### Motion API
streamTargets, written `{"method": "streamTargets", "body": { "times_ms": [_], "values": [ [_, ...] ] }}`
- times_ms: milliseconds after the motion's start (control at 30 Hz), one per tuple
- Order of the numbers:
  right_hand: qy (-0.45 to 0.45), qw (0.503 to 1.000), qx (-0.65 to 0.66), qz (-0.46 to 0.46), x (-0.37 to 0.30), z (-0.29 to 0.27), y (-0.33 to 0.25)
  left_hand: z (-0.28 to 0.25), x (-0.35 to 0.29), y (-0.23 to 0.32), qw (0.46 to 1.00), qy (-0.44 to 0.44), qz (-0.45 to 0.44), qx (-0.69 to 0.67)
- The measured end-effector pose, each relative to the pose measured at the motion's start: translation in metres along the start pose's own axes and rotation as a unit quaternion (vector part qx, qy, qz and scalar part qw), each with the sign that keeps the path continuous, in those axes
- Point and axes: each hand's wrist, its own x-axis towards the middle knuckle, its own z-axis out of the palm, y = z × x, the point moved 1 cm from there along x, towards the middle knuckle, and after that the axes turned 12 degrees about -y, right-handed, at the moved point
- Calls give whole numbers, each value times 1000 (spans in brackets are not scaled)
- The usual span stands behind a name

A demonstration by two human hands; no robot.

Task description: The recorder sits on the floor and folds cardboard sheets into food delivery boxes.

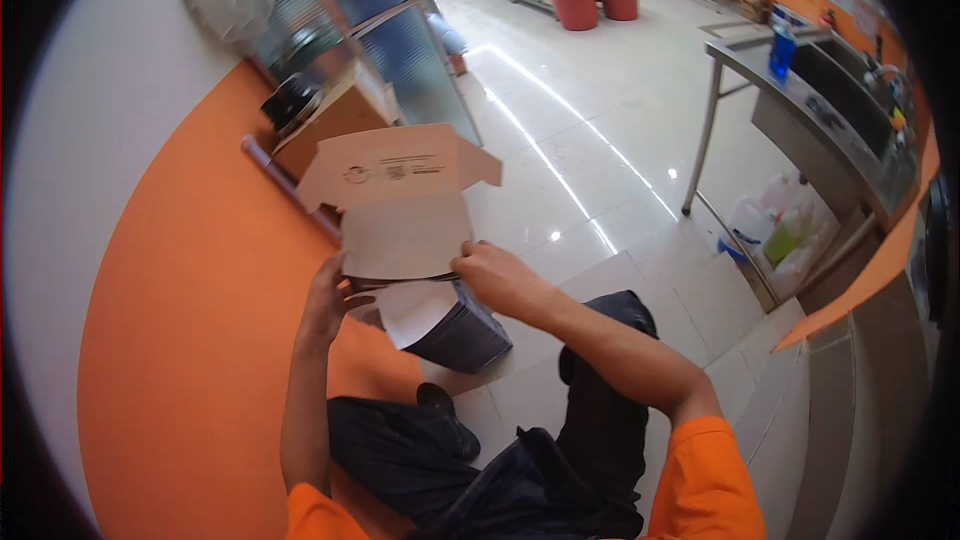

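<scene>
I hold a flat brown cardboard box blank (402, 200) upright in front of me, its printed top flaps spread wide. My left hand (325, 302) grips its lower left edge. My right hand (497, 277) pinches its lower right edge. Under the cardboard, a dark bin (462, 336) stands on the floor with a white sheet (412, 308) sticking out of it. My legs in dark trousers are folded on the floor below.
An orange and white wall (200, 320) runs along my left. A brown box (335, 115) and a metal-framed glass panel (400, 40) stand behind. A steel sink counter (830, 100) with plastic jugs (775, 230) beneath is at right. Red buckets (597, 0) stand far off.
</scene>
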Motion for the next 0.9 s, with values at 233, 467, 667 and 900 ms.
{"method": "streamTargets", "body": {
  "times_ms": [233,467,667,900],
  "values": [
    [-142,986,-61,57,26,12,-2,-40,4,-28,993,-104,-42,-49],
    [-178,984,-26,-13,51,51,25,-61,2,-60,989,-135,-68,-6],
    [-219,975,-2,-40,63,99,40,-76,-1,-107,972,-89,-208,63],
    [-256,964,15,-66,88,130,58,-92,6,-132,974,-39,-212,69]
  ]
}}
